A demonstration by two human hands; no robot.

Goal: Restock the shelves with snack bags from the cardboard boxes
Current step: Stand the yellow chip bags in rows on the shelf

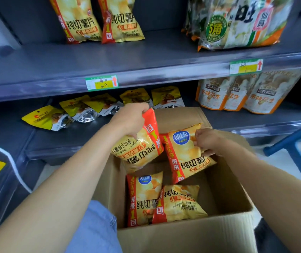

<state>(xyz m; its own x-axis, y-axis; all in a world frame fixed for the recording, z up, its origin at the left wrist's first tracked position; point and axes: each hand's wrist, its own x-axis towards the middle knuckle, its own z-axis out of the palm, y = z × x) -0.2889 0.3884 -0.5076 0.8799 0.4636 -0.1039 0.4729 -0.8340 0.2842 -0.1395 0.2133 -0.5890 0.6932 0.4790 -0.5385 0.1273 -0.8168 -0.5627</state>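
Observation:
An open cardboard box (191, 238) stands below me in front of grey shelves. My left hand (130, 120) grips an upside-down yellow-and-red chip bag (142, 148) by its end, lifted above the box. My right hand (209, 140) pinches the upper right edge of a second chip bag (184, 156), which leans upright inside the box. Two more chip bags (144, 199) (179, 203) lie at the bottom of the box. Two matching chip bags (80, 21) (122, 21) stand on the upper shelf (146, 57).
Rice-cracker packs (237, 24) fill the upper shelf's right side. On the lower shelf, several yellow pouches (45, 117) lie at the left and orange peanut bags (237, 94) stand at the right. A blue frame (295, 143) is at the right edge. Price tags (102, 83) hang on the shelf lip.

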